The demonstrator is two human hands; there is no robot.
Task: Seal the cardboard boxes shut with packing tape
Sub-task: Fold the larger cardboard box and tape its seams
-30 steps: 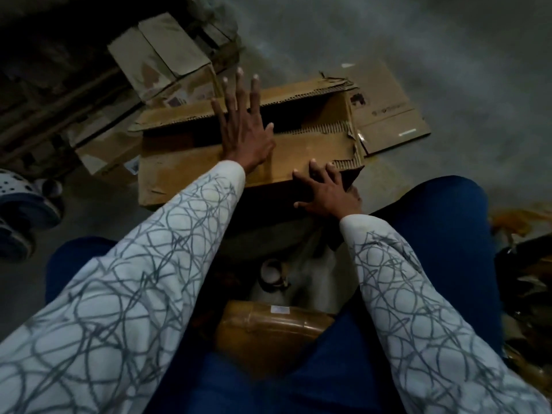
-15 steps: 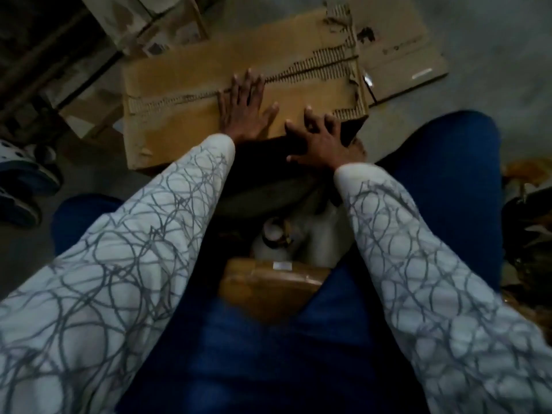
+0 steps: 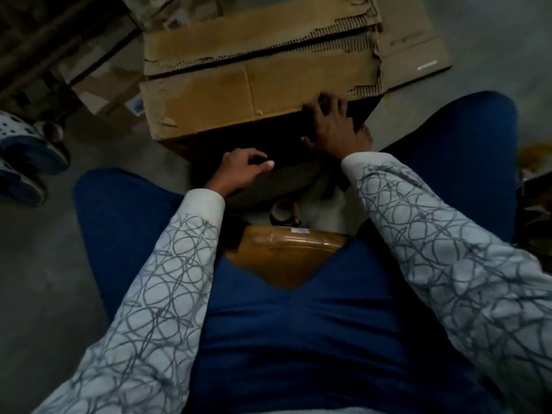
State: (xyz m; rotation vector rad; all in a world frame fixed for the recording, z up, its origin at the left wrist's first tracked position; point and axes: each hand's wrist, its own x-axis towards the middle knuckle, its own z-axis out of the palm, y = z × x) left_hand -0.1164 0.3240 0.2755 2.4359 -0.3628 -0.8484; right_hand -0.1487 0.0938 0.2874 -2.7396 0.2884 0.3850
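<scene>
On the concrete floor (image 3: 44, 264), the cardboard box (image 3: 254, 70) sits at 12 o'clock, right hand (image 3: 331, 130) gripping its near edge, left hand (image 3: 242, 171) loosely curled and empty; flattened cardboard (image 3: 418, 40) at 1 o'clock, shoes (image 3: 27, 156) at 9 o'clock.

The box (image 3: 254, 85) fills the floor (image 3: 44, 279) just ahead of the legs (image 3: 125, 204), most of its top free from above. Bare floor lies open on the left, up to the shoes (image 3: 27, 156) and stacked cardboard (image 3: 104, 85); between the legs a tape roll (image 3: 282, 209) and a brown parcel (image 3: 286, 252) crowd the gap
</scene>
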